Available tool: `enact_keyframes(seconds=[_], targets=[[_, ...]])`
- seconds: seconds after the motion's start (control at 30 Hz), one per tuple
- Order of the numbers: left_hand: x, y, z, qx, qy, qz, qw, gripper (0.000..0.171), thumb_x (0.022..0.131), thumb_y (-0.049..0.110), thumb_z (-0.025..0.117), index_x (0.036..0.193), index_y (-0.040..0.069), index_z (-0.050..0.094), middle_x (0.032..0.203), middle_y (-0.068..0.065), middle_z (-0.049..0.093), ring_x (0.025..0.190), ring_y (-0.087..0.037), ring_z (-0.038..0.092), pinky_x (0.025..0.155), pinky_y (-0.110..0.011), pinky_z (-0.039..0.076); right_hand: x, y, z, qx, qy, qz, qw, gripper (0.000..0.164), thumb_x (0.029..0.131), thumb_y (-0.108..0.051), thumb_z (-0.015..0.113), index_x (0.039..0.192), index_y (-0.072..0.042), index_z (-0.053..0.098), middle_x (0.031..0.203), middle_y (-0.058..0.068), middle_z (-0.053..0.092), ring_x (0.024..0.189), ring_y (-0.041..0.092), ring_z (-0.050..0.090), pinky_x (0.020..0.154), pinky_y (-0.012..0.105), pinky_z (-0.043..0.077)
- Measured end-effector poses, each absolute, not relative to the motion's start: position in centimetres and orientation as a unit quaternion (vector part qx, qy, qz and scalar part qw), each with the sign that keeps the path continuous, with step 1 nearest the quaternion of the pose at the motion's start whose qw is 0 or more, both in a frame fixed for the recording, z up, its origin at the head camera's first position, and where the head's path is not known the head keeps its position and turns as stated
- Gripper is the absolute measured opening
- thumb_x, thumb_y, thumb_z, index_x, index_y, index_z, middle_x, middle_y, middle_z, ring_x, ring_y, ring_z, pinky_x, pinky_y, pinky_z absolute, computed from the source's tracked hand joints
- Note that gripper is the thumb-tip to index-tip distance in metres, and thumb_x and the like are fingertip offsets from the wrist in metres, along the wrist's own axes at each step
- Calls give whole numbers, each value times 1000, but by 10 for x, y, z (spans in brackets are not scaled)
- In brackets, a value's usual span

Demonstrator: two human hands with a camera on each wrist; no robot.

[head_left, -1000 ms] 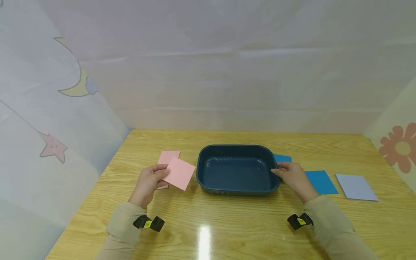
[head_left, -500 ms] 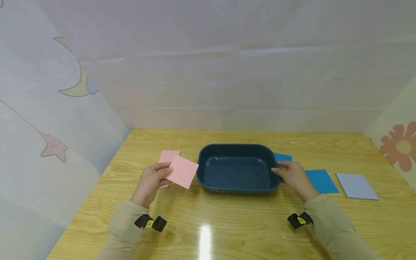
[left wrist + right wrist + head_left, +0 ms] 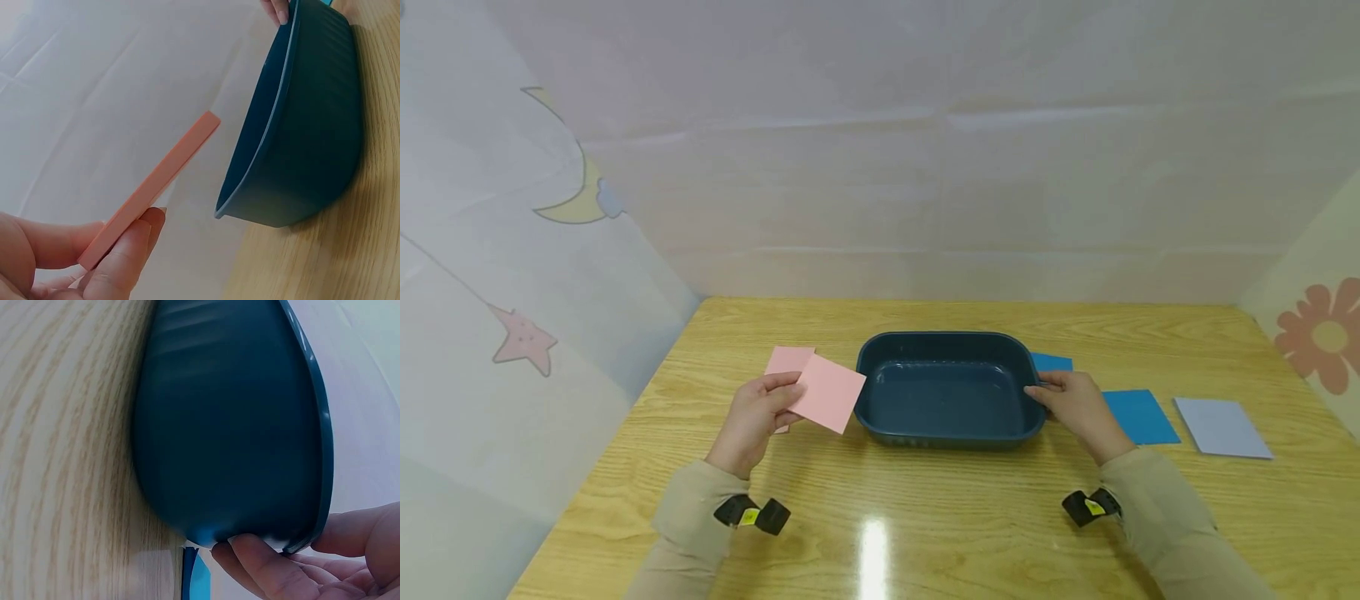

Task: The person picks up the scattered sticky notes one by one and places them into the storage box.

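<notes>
My left hand [image 3: 752, 418] pinches a square pink sticky note pad [image 3: 829, 393] by its left edge, thumb on top. In the left wrist view the pad [image 3: 153, 187] shows its thick side edge, tilted up off the table. Its right corner overlaps the left rim of a dark blue rectangular basin [image 3: 951, 437] in the head view. Around the basin's right end, my right hand [image 3: 1075, 412] grips the rim, thumb on the inside and fingers beneath the lip outside. Another pink pad [image 3: 788, 358] lies on the table behind my left hand, partly hidden by it.
Right of the basin lie a blue pad [image 3: 1141, 417] and a pale lilac pad [image 3: 1222, 427]. A second blue piece [image 3: 1052, 362] shows partly behind the basin's right end. The wooden table [image 3: 962, 525] meets a draped backdrop [image 3: 940, 192] at its far edge.
My left hand has moved slightly to the right and up with the pink sticky note pad, so its corner now reaches the basin's left rim. The right hand keeps its place.
</notes>
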State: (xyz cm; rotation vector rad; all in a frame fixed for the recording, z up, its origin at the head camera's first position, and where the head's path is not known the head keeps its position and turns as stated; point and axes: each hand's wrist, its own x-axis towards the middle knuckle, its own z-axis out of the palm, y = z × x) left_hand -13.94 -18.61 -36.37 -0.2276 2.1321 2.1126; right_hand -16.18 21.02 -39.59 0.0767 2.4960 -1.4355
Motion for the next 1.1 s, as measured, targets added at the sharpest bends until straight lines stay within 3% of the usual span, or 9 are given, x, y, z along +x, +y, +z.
enact_keyframes(seconds=[0.77, 1.1], targets=[[-139, -172, -359, -51, 691, 717, 77, 40, 100, -3, 47, 136, -18, 39, 112, -18, 59, 83, -8, 64, 74, -21, 53, -161, 209, -397, 23, 858, -498, 127, 55, 103, -13, 49, 141, 21, 27, 139, 40, 36, 125, 48, 43, 89, 44, 51], [-139, -166, -361, -33, 678, 729, 86, 40, 101, -5, 41, 138, -19, 35, 125, -30, 52, 89, -8, 64, 79, -22, 53, -161, 208, -396, 31, 857, -498, 132, 56, 103, -14, 50, 142, 20, 27, 140, 40, 36, 125, 47, 44, 89, 44, 51]])
